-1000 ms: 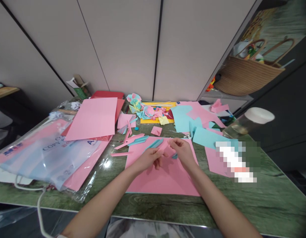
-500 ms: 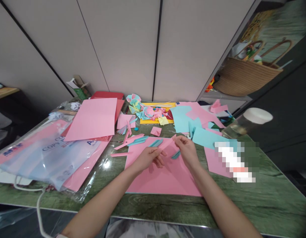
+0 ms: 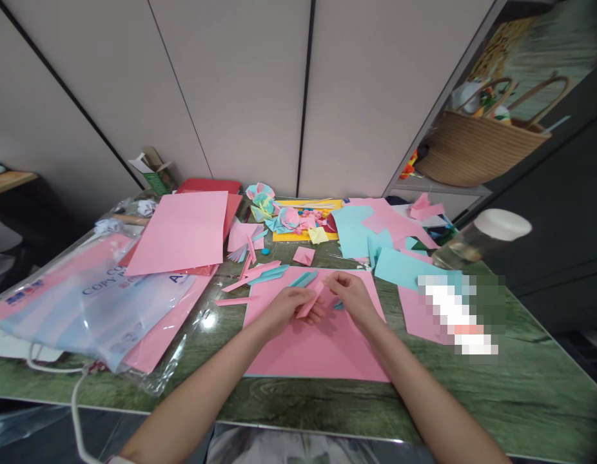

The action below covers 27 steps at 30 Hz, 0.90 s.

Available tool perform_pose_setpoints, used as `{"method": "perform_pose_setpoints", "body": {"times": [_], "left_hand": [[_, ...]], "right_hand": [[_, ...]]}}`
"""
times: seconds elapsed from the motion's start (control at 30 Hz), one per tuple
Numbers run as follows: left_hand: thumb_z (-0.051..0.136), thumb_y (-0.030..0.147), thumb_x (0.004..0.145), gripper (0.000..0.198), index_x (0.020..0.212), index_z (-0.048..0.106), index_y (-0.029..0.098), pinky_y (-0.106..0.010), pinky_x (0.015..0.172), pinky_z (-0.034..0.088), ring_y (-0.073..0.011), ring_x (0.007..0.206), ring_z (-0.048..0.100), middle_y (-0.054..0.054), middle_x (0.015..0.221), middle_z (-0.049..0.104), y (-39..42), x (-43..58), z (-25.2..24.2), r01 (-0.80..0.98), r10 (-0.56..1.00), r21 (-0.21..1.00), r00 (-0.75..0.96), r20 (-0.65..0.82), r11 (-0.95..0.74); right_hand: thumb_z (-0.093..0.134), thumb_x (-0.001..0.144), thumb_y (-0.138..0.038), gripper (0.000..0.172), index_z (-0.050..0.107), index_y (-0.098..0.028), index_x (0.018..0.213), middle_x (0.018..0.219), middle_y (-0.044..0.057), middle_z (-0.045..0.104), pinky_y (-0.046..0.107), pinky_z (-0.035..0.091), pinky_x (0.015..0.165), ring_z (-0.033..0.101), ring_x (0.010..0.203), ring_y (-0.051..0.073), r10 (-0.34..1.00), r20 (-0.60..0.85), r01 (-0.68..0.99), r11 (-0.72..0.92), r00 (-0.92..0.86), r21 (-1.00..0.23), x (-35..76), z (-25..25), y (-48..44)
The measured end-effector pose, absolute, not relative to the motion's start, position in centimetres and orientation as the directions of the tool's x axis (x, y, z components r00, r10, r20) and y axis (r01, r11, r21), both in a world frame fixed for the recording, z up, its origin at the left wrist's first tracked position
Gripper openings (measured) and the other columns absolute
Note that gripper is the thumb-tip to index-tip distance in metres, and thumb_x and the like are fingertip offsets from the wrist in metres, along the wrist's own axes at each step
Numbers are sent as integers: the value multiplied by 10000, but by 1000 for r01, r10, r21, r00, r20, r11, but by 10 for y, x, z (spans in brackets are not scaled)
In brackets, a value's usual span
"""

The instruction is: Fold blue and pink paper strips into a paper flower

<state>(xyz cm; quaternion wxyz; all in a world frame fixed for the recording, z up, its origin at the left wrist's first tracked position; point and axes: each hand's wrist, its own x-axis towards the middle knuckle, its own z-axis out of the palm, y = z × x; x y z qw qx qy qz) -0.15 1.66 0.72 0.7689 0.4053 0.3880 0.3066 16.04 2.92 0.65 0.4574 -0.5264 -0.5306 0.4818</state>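
A narrow strip of pink paper point(image 3: 312, 301) slants between my two hands, above a large pink sheet point(image 3: 308, 351) on the table. My left hand point(image 3: 294, 305) pinches its lower part, thumb on top and the other fingers curled beneath. At the strip's upper end, my right hand point(image 3: 347, 291) is closed with thumb and fingertips on the paper. Folded blue paper pieces point(image 3: 303, 279) lie on the sheet just beyond my hands. Left of them are folded pink and blue strips point(image 3: 268, 274), and a small folded pink square point(image 3: 304, 256) sits past the sheet's far edge.
Pink sheets point(image 3: 182, 232) and a clear copy-paper bag point(image 3: 109, 309) cover the table's left. Paper flowers point(image 3: 262, 200) and a yellow tray point(image 3: 305, 237) with small pieces stand at the back. Blue paper point(image 3: 409, 267) and a white-lidded jar point(image 3: 472, 241) are to the right.
My right hand has moved left and slightly down, closer to my left hand. The pink strip now tilts more steeply, its lower end showing over my left fingers.
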Motion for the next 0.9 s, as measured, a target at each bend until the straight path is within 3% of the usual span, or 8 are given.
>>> {"method": "perform_pose_setpoints", "body": {"times": [0.27, 0.4, 0.47, 0.57, 0.73, 0.9], "left_hand": [[604, 389, 671, 310, 686, 620, 80, -279, 569, 430, -158, 561, 579, -91, 622, 634, 16, -1, 4, -130, 807, 880, 477, -348, 456], [577, 354, 713, 267, 697, 601, 89, -249, 594, 430, -118, 578, 557, -65, 633, 616, 15, 3, 4, -345, 868, 832, 405, -286, 435], [554, 325, 739, 224, 732, 587, 104, -222, 570, 423, -112, 600, 560, -62, 673, 618, 15, 3, 4, -461, 876, 765, 392, -280, 450], [499, 270, 777, 179, 766, 568, 105, -230, 587, 440, -147, 691, 589, -99, 768, 626, 17, 2, 5, -563, 876, 680, 395, -278, 470], [436, 212, 808, 166, 758, 540, 92, -252, 637, 465, -181, 770, 601, -133, 803, 621, 18, 3, 4, -636, 871, 598, 398, -287, 488], [392, 194, 829, 179, 761, 524, 95, -298, 702, 471, -179, 755, 605, -123, 778, 620, 16, 6, 3, -658, 887, 595, 359, -290, 461]], "right_hand": [[530, 717, -411, 281, 517, -153, 605, 571, -22, 444, 228, 331, 530, 409, 559, 99, 998, 8, 168, 20, -69, -986, 159, 3, 29], [468, 767, -402, 272, 544, -187, 914, 792, 20, 543, 260, 411, 636, 510, 707, 128, 979, 9, 91, 27, -202, -995, 155, 6, 26], [567, 706, -343, 426, 458, -226, 1101, 934, 35, 539, 280, 435, 705, 534, 819, 145, 954, 2, 74, 25, -299, -997, 150, 9, 22], [656, 612, -220, 705, 331, -280, 1235, 1065, 38, 506, 291, 445, 759, 524, 920, 158, 940, 26, 142, 78, -340, -987, 141, 13, 15], [634, 626, -163, 658, 383, -294, 1220, 1124, 24, 504, 317, 383, 886, 484, 1013, 161, 951, 115, 279, 198, -286, -940, 132, 15, 9], [628, 633, -154, 621, 409, -285, 1199, 1101, 19, 526, 305, 400, 857, 502, 982, 153, 956, 118, 306, 201, -269, -931, 131, 8, 11]]}}
